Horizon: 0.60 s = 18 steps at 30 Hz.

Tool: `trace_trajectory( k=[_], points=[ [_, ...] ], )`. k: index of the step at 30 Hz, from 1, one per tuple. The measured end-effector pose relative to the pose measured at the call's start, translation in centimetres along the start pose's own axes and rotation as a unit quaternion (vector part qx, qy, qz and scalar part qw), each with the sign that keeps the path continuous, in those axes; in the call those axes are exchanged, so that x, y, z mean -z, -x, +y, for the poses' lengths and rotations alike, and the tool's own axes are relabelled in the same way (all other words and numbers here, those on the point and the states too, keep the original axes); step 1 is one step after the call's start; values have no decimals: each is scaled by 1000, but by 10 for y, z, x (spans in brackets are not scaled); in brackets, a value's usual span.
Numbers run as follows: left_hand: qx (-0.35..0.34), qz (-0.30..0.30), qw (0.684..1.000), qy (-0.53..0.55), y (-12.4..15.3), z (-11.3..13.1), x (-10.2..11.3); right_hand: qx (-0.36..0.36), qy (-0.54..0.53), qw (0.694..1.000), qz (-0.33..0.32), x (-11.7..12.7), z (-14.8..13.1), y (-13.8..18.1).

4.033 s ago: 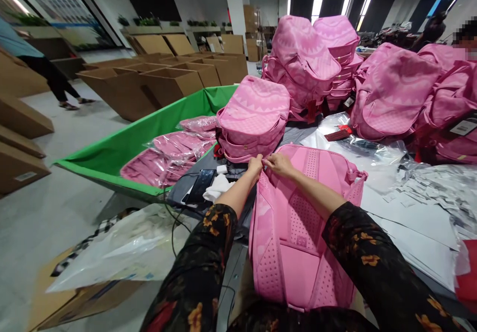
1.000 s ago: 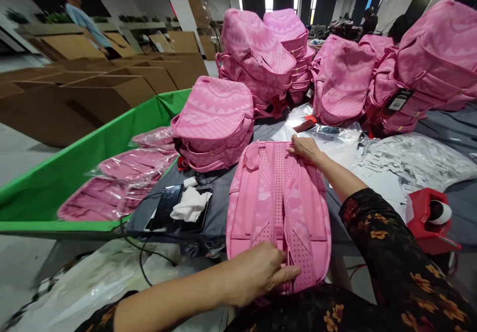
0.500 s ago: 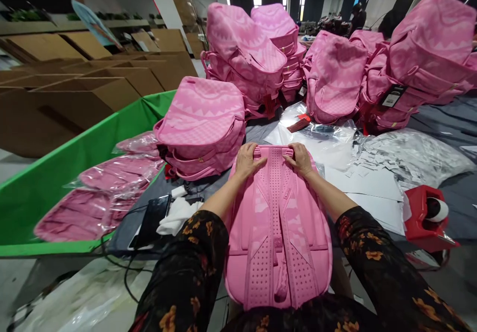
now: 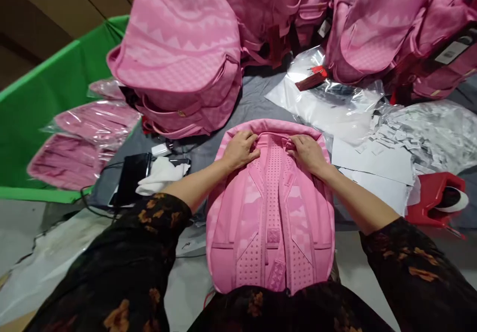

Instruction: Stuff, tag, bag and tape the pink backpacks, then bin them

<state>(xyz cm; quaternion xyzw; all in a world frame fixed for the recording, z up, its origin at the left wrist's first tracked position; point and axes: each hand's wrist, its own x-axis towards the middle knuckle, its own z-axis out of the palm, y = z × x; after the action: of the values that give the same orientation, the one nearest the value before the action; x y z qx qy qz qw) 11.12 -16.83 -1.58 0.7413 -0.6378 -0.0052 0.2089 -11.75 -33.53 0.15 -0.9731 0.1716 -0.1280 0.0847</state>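
A pink backpack [image 4: 272, 212] lies straps-up on the grey table right in front of me, its top end away from me. My left hand [image 4: 240, 149] grips the top left of the pack near the shoulder strap, fingers curled into the fabric. My right hand [image 4: 307, 153] grips the top right in the same way. Both sleeves are dark with an orange flower print.
Another pink backpack [image 4: 179, 58] sits behind on the left, and several more are piled at the back [image 4: 357, 29]. A green bin [image 4: 40, 93] holds bagged packs. A phone [image 4: 130, 177], white cloth [image 4: 161, 175], plastic bags [image 4: 331, 103], paper sheets [image 4: 372, 165] and red tape dispenser [image 4: 436, 203] lie around.
Both hands have stayed at the pack's top end and closed tighter on it. My head has tipped down and closer, so the pack fills more of the view.
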Motion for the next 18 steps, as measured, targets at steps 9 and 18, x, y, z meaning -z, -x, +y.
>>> trace_trajectory(
  k=[9,18],
  points=[
    [109,-31,992,-51,-65,-4,-1,-117,-44,991,-48,-8,49,-93],
    [166,-151,974,0,-42,75,-12,-125,10,992,8,-22,37,-100]
  ],
)
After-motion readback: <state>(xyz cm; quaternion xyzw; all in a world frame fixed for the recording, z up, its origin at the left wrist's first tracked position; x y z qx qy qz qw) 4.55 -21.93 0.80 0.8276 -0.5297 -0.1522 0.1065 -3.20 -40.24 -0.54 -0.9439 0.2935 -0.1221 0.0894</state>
